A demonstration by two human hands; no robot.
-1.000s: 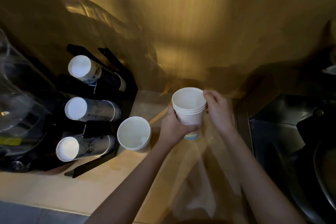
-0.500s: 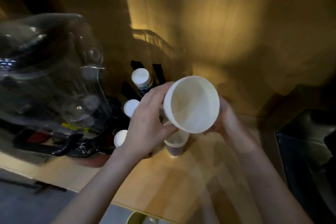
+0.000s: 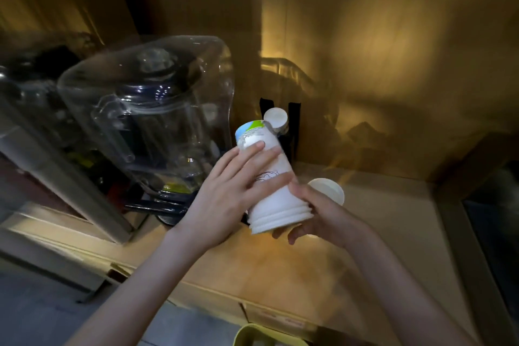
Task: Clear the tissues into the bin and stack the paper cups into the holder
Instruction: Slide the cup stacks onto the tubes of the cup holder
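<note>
A clear blender jar (image 3: 146, 109) stands at the left on the wooden surface (image 3: 280, 275), against a wooden wall (image 3: 393, 36). A yellow rim (image 3: 252, 331) shows at the bottom edge.

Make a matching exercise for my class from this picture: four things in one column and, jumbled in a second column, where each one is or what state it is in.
Things
1. stack of paper cups
2. single paper cup
3. clear jug
4. yellow bin

Places or states
A. at the bottom edge of the picture, below the counter
B. held tilted between the left hand and the right hand
C. standing open on the counter, behind the right hand
D. on the left, beside the black cup holder

Pairs: 1-B, 2-C, 3-D, 4-A
</note>
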